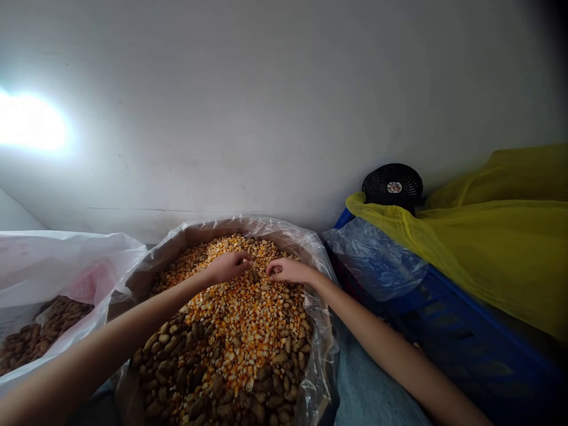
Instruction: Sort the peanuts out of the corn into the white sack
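The left hand [228, 267] and right hand [288, 271] are reaching into a plastic-lined sack [310, 248] holding mixed corn kernels [239, 313] and in-shell peanuts [213, 384]. Their fingers [243, 258] are curling down onto the pile, though whether they are gripping anything cannot be told. Left of the sack, a white plastic bag [53, 254] is holding more peanuts [39, 334]. Right of the sack, a blue crate [444, 319] is sitting under a yellow sheet [501, 236], beside a black fan [393, 186].

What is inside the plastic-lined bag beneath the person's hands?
Corn kernels and in-shell peanuts fill the plastic liner; anything beneath this top layer is covered, so cannot be seen.
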A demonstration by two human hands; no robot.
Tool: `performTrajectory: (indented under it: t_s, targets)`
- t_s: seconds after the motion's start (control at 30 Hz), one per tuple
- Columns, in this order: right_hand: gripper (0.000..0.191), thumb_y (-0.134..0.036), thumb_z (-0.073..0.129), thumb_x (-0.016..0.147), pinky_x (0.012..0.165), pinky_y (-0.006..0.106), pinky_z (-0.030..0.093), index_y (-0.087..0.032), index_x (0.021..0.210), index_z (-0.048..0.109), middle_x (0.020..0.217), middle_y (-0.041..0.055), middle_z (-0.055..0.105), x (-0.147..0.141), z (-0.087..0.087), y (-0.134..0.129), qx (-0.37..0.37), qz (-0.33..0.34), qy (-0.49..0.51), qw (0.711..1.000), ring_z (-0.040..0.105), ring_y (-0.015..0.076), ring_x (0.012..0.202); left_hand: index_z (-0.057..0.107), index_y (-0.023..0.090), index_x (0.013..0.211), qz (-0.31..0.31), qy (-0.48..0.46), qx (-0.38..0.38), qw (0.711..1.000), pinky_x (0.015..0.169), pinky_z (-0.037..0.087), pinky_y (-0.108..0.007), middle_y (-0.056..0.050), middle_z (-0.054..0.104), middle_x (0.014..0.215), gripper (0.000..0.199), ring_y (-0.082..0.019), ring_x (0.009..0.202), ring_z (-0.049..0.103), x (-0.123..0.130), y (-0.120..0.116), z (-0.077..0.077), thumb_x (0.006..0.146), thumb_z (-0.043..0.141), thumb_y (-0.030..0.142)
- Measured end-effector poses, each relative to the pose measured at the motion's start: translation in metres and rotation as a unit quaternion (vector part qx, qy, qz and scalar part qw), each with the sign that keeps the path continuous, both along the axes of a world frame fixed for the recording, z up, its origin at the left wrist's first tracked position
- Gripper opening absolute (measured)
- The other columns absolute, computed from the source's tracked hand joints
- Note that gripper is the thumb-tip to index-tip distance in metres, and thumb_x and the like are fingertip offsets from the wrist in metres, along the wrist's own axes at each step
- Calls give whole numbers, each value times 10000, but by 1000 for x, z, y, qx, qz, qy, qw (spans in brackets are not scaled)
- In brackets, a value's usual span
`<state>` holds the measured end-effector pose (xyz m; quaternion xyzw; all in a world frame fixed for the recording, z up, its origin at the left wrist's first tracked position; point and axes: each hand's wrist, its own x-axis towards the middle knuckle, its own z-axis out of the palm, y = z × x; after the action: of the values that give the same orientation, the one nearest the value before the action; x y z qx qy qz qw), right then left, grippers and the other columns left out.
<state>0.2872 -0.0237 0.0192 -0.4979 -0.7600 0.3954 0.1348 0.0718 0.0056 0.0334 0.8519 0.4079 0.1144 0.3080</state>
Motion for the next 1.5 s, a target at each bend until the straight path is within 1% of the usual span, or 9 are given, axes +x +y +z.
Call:
performTrajectory:
  t_s: [0.13, 0.57, 0.67, 0.77, 0.87, 0.97, 1.17, 1.33, 1.5]
  targets:
    - [196, -258, 559, 652, 660, 252, 372, -230, 834, 624, 893, 7, 615, 1, 0, -1, 13, 42, -32, 999, 544, 181, 794, 546, 245, 943, -103, 158, 168, 968, 548, 338, -251, -28, 581, 641, 301, -145, 548, 513, 2, -9, 4, 795, 344, 413]
    - [266, -467, 615, 587, 554, 238, 318, -230, 707, 631, 659, 10, 593, -17, -4, -11, 95, 33, -93, 991, 515, 163, 627, 527, 206, 944, -114, 244, 189, 944, 559, 365, -276, -81, 620, 751, 249, -207, 636, 572, 13, -16, -8, 782, 393, 340]
    - [231, -417, 582, 640, 527, 219, 324, -199, 714, 596, 649, -3, 565, -16, 3, -10, 33, -20, 46, 998, 487, 121, 584, 544, 203, 868, -63, 164, 117, 978, 536, 349, -260, -40, 584, 658, 282, -171, 586, 535, 11, -12, -6, 771, 394, 421]
    - [238, -415, 544, 673, 390, 186, 236, -195, 763, 521, 520, -54, 429, -13, 11, -10, -111, -105, 229, 961, 344, 62, 411, 507, 189, 801, -2, -61, -88, 994, 459, 311, -211, 21, 474, 556, 323, -95, 479, 432, 6, -5, -1, 753, 395, 488]
    - [200, -374, 507, 694, 333, 167, 137, -190, 685, 428, 515, -65, 363, -8, 18, -8, -209, -146, 411, 875, 257, 41, 374, 409, 172, 672, 63, -296, -309, 901, 369, 242, -182, 54, 332, 503, 305, -48, 385, 284, 1, 3, 5, 773, 356, 454]
    - [163, -315, 450, 696, 323, 157, 112, -177, 629, 393, 541, -45, 381, -2, 22, -6, -242, -158, 515, 807, 262, 38, 386, 325, 170, 593, 115, -426, -403, 802, 324, 178, -165, 54, 270, 513, 258, -33, 368, 201, -2, 7, 7, 775, 326, 352]
    - [154, -294, 413, 659, 325, 149, 130, -177, 738, 474, 622, -3, 472, 6, 24, -4, -259, -167, 561, 768, 343, 62, 434, 441, 174, 729, 111, -491, -492, 710, 299, 125, -145, 44, 333, 556, 188, -30, 356, 238, -5, 6, 7, 745, 362, 344]
    - [250, -422, 487, 669, 332, 150, 138, -177, 664, 442, 620, -18, 469, 4, 17, -2, -200, -249, 513, 797, 350, 48, 420, 478, 166, 755, 134, -419, -482, 758, 299, 93, -139, 59, 370, 562, 264, -12, 337, 223, 0, 3, 1, 692, 504, 421]
    - [292, -455, 385, 755, 369, 183, 255, -188, 728, 498, 646, -2, 536, -1, 6, -1, -18, -279, 118, 953, 420, 69, 443, 527, 174, 835, 107, -165, -212, 957, 352, 226, -175, 36, 449, 548, 216, -50, 369, 323, 13, -8, -3, 750, 445, 355]
